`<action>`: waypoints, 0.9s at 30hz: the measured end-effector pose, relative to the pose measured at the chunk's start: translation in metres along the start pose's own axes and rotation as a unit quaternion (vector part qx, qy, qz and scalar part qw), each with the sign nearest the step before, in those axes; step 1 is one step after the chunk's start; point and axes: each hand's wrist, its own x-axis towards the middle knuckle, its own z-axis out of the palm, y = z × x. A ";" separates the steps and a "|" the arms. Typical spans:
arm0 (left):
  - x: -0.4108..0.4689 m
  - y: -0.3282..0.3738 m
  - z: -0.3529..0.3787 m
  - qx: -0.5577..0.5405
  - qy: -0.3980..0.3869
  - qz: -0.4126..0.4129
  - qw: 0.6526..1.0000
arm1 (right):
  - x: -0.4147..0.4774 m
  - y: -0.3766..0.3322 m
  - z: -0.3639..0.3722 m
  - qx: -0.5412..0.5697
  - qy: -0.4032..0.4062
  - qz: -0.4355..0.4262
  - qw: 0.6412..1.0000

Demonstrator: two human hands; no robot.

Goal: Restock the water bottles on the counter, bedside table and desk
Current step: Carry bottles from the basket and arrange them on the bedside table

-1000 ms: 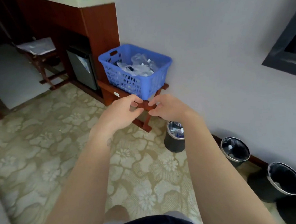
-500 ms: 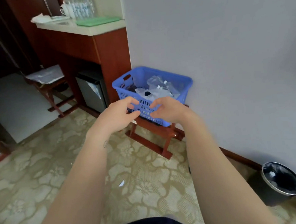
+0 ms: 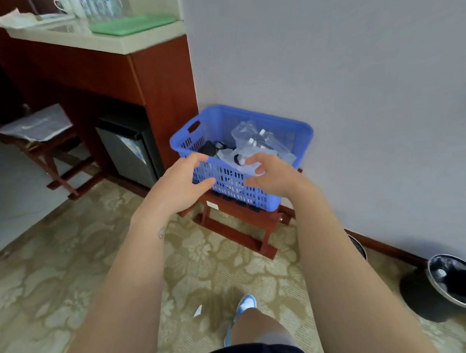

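A blue plastic basket [image 3: 293,133] stands on a low wooden rack [image 3: 240,232] against the grey wall. Clear plastic water bottles [image 3: 251,137] with white caps lie inside it, beside a dark cable. My left hand [image 3: 182,182] hovers at the basket's near rim, fingers apart and empty. My right hand [image 3: 268,175] is just in front of the near rim, fingers curled loosely, holding nothing. Up at the top left a pale counter [image 3: 93,37] carries a row of upright bottles [image 3: 95,3] and a green tray [image 3: 131,24].
A mini fridge [image 3: 127,155] sits under the counter. A wooden luggage rack [image 3: 40,138] with papers stands to the left. Black waste bins [image 3: 461,282] line the wall at the right. My foot in a blue shoe [image 3: 245,304] is on the patterned carpet.
The view has drawn closer to the basket and risen toward the counter. Both hands have spread apart and lifted from the rack's level to the basket's near rim.
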 end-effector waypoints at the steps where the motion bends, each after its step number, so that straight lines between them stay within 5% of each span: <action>1: 0.016 -0.006 0.000 0.001 -0.007 0.001 1.000 | 0.015 0.000 0.001 0.000 -0.002 0.005 1.000; 15: 0.243 -0.062 -0.006 -0.010 -0.062 0.034 0.997 | 0.232 0.009 -0.032 -0.019 0.056 0.065 0.996; 22: 0.330 -0.084 0.028 -0.017 -0.155 0.045 0.987 | 0.276 0.046 -0.022 0.017 -0.005 0.145 0.989; 27: 0.410 -0.080 0.057 -0.026 -0.213 0.111 0.970 | 0.306 0.073 -0.034 0.046 0.048 0.214 0.975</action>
